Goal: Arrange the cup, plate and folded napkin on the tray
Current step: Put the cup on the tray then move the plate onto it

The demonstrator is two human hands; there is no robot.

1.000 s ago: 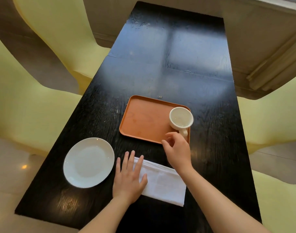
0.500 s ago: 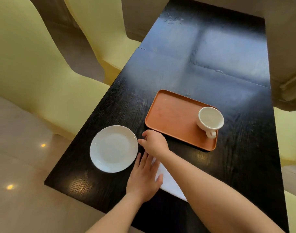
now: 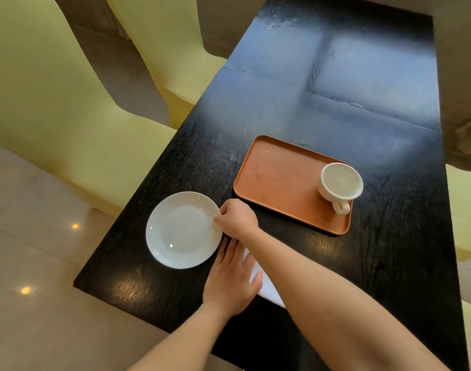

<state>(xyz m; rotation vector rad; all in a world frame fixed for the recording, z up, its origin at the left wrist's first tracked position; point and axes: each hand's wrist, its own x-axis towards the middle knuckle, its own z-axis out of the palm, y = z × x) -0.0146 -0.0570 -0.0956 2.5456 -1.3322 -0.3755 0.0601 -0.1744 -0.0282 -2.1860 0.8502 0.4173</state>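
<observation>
An orange tray [image 3: 279, 180] lies on the black table [image 3: 389, 236]. A white cup [image 3: 340, 184] stands upright on the tray's right end, handle toward me. The white plate [image 3: 182, 230] rests on the table, left of the tray. My right hand [image 3: 238, 216] reaches across and pinches the plate's right rim. My left hand [image 3: 230, 275] lies flat with fingers spread, partly on the white folded napkin [image 3: 266, 286]. My arms hide most of the napkin.
Yellow chairs [image 3: 55, 103] stand along the table's left side, with another yellow seat [image 3: 464, 210] at the right. The table's near edge runs just below my left wrist. Pale tiled floor [image 3: 28, 303] lies beyond the table's left corner.
My right hand left the cup on the tray and crossed left over my left hand to the plate's rim. The camera view shifted left. My left hand stayed on the napkin.
</observation>
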